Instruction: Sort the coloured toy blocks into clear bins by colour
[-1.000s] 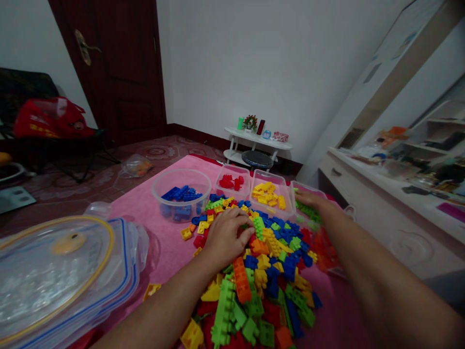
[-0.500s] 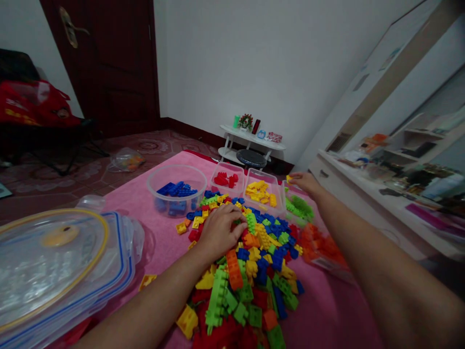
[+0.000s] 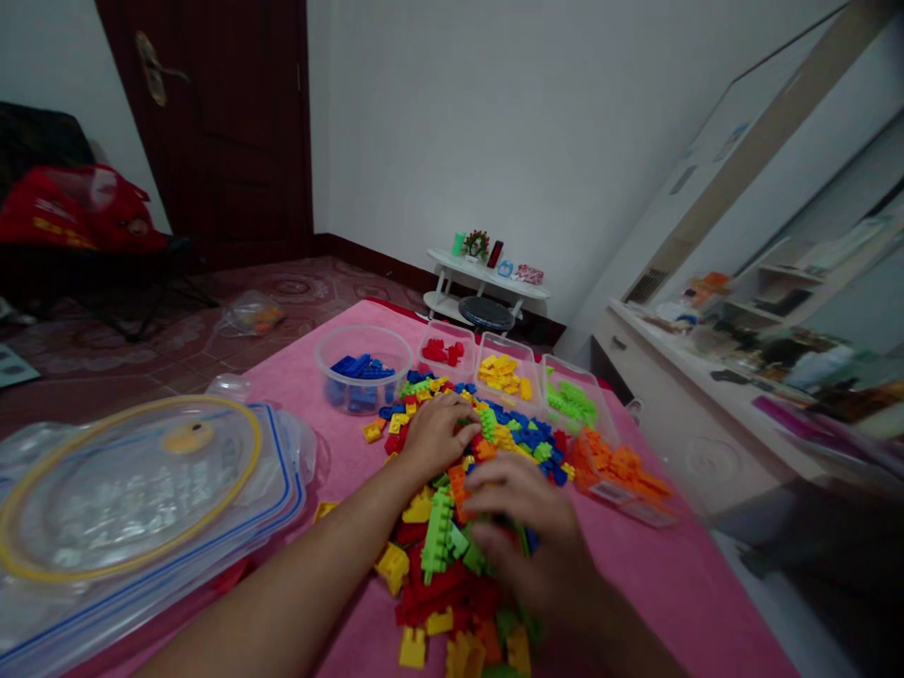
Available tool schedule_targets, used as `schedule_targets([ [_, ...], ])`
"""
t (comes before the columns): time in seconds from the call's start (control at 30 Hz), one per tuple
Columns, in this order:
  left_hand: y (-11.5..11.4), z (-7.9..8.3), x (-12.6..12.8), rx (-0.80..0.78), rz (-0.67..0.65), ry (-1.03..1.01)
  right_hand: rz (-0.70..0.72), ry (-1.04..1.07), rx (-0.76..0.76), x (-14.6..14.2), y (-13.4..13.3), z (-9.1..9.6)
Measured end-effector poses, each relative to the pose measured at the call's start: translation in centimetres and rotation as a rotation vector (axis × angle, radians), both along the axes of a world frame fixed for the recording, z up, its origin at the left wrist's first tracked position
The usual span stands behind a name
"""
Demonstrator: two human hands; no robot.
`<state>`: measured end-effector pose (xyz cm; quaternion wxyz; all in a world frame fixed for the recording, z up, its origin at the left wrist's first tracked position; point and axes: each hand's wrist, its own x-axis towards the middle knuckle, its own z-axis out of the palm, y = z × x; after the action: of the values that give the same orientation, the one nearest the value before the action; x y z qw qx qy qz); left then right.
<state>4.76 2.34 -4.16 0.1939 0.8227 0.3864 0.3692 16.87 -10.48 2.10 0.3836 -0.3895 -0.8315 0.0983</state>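
A heap of coloured plastic bricks lies on the pink cloth. My left hand lies on the far left part of the heap, its fingers curled down among green and yellow bricks; what they pinch is hidden. My right hand hovers over the near part of the heap, palm down and smeared by motion. Beyond the heap stand a round bowl of blue bricks and clear tubs of red bricks, yellow bricks, green bricks and orange bricks.
A stack of clear container lids fills the near left of the cloth. A white dresser with clutter stands to the right. A small white shelf and dark stool stand by the far wall, beside a dark door.
My right hand has drawn back from the green tub at the far right to the near part of the heap. My left hand has stayed on the heap.
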Motion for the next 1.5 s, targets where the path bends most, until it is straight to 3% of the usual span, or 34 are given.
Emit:
schedule_targets([
  [0.07, 0.0, 0.1, 0.0, 0.001, -0.005, -0.004, 0.193, -0.152, 0.209, -2.5, -2.4, -3.6],
  [0.17, 0.1, 0.0, 0.0, -0.006, -0.008, -0.012, 0.105, -0.226, 0.48, -4.5, -3.9, -8.4],
  [0.23, 0.3, -0.2, 0.0, -0.015, -0.021, -0.017, 0.044, -0.282, 0.556, -4.5, -3.9, -9.8],
  [0.33, 1.1, -0.5, -0.2, -0.041, -0.087, -0.034, 0.054, -0.477, 0.509, -3.2, -3.6, -8.4],
  [0.43, 2.1, -0.5, -0.8, -0.13, -0.216, -0.075, 0.061, -0.656, 0.283, -1.6, -3.1, -5.3],
  [0.53, 2.5, 0.1, -1.5, -0.291, -0.323, -0.134, -0.05, -0.653, 0.08, -0.3, -2.1, -3.2],
  [0.67, 2.2, 1.5, -2.0, -0.416, -0.383, -0.179, -0.233, -0.558, 0.022, 1.4, 0.5, -2.5],
  [0.77, 2.1, 1.9, -2.1, -0.451, -0.343, -0.207, -0.345, -0.544, -0.024, 2.1, 2.1, -1.9],
  [0.87, 2.5, 2.0, -2.2, -0.482, -0.286, -0.295, -0.373, -0.5, -0.015, 0.5, 2.2, -1.0],
  [0.97, 2.8, 2.6, -2.8, -0.531, -0.292, -0.405, -0.214, -0.456, -0.029, -3.1, 0.8, -0.8],
  [1.07, 2.5, 4.3, -3.7, -0.57, -0.303, -0.481, 0.003, -0.487, -0.086, -6.9, -0.5, -1.4],
  [1.2, 1.5, 7.3, -5.0, -0.558, -0.261, -0.499, 0.088, -0.622, -0.065, -10.1, 0.0, -2.6],
  [1.33, 0.9, 8.7, -5.3, -0.531, -0.226, -0.475, 0.083, -0.716, -0.012, -10.6, 1.6, -3.0],
  [1.5, 1.6, 7.3, -4.6, -0.434, -0.193, -0.358, -0.029, -0.755, -0.015, -8.1, 2.5, -2.3],
])
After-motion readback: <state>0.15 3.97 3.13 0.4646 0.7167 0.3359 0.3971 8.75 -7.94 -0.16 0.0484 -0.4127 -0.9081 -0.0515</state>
